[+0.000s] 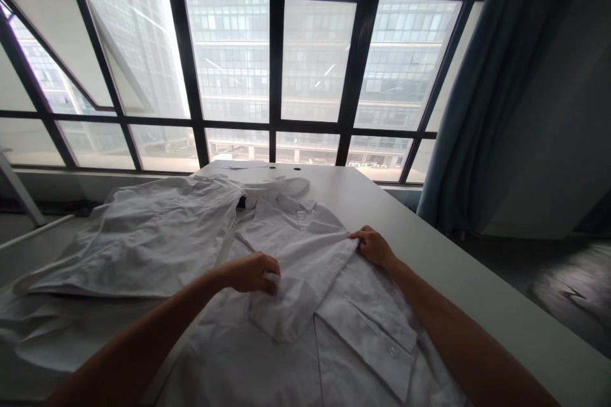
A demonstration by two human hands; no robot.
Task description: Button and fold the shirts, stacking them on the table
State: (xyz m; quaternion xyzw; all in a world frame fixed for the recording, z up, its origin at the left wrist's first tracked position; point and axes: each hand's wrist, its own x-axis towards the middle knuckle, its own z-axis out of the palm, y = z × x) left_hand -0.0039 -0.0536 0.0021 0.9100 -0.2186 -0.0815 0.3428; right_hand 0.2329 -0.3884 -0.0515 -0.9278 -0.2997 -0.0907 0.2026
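Head view: my left hand (255,272) is pinching a fold of the shirt (296,245), and my right hand (375,247) has its edge clamped. Shirt's lying on the table (449,286), beside another white garment (147,235).

An office-like room: gridded windows (274,57), blue curtain (472,102), long white table (353,194)

a creased white collared shirt (312,254) lies partly folded on the white table (443,261).
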